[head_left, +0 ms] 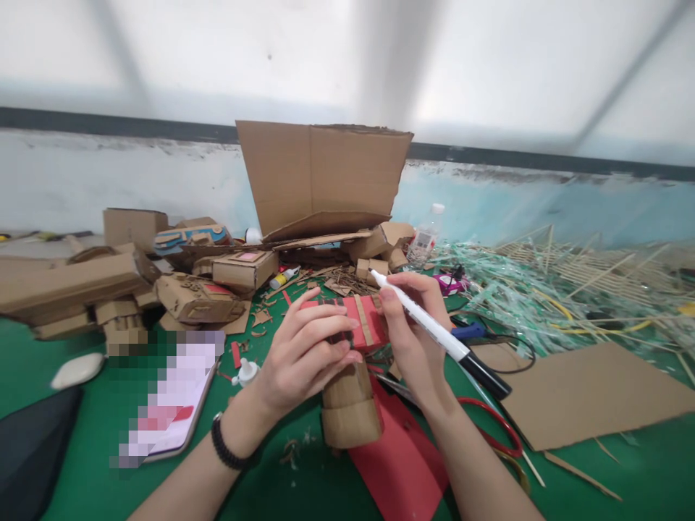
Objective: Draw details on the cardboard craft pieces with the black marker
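My left hand (309,344) is wrapped round a cardboard model (350,409), which has a red-covered box part at its top and a brown rounded part below. In my right hand (415,333) is a white marker (420,315) with black at its rear end; its dark tip points up and left, apart from the model. The right fingers also come close to the red part's right side; whether they touch it I cannot tell. Red paper (405,452) lies under the model. Scissors with red handles (502,434) rest partly behind my right forearm.
A phone (179,405) and a white case (79,370) lie to the left. Cardboard pieces (200,297) crowd the back left, before an upright cardboard sheet (331,174). A plastic bottle (423,239), a tangle of clear wrap and sticks (537,282) and flat cardboard (597,394) occupy the right.
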{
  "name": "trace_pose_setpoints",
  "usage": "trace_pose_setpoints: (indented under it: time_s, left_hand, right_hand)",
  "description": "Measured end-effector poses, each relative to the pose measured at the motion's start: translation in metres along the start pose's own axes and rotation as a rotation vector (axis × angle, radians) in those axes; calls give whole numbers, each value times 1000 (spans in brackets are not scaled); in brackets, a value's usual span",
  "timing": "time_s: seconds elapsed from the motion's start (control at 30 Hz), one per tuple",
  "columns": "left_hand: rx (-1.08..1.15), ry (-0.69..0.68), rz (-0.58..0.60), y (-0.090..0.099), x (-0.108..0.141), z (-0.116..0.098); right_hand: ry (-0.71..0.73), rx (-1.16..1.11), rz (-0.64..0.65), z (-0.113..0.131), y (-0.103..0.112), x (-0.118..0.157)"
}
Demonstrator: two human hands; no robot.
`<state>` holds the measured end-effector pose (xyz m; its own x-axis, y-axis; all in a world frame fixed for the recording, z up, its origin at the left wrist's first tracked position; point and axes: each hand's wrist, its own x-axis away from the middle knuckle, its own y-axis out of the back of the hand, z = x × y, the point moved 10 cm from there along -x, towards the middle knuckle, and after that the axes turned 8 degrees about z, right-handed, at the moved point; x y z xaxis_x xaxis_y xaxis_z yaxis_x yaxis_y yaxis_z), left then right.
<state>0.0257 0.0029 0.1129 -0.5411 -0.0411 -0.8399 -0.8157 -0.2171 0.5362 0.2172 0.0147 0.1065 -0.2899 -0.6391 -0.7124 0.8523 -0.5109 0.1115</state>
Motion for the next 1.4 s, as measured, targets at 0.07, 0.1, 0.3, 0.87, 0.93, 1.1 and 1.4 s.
trace_pose_setpoints:
  time_s: [0.07, 0.1, 0.3, 0.87, 0.93, 1.1, 1.4]
  left_hand:
    - [27, 20, -14, -1, 1, 1]
    - [52, 26, -28, -1, 3, 2]
    - [217, 206, -154, -3, 12, 16]
    - [91, 410, -151, -5, 8, 21]
    - [97, 383, -130, -5, 8, 23]
    - [199, 359, -72, -8, 9, 34]
    - [299, 578, -1, -26, 22, 45]
  right_hand:
    - [-1, 14, -5, 0, 1, 0]
    - [-8, 20, -5, -1, 1, 0]
    - [-35, -12, -2, -5, 1, 0]
    - [41, 68, 14, 8, -3, 3]
    - [32, 69, 14, 7, -2, 3]
    - [69, 92, -12, 11, 4, 1]
    - [24, 49, 5, 1, 11, -4]
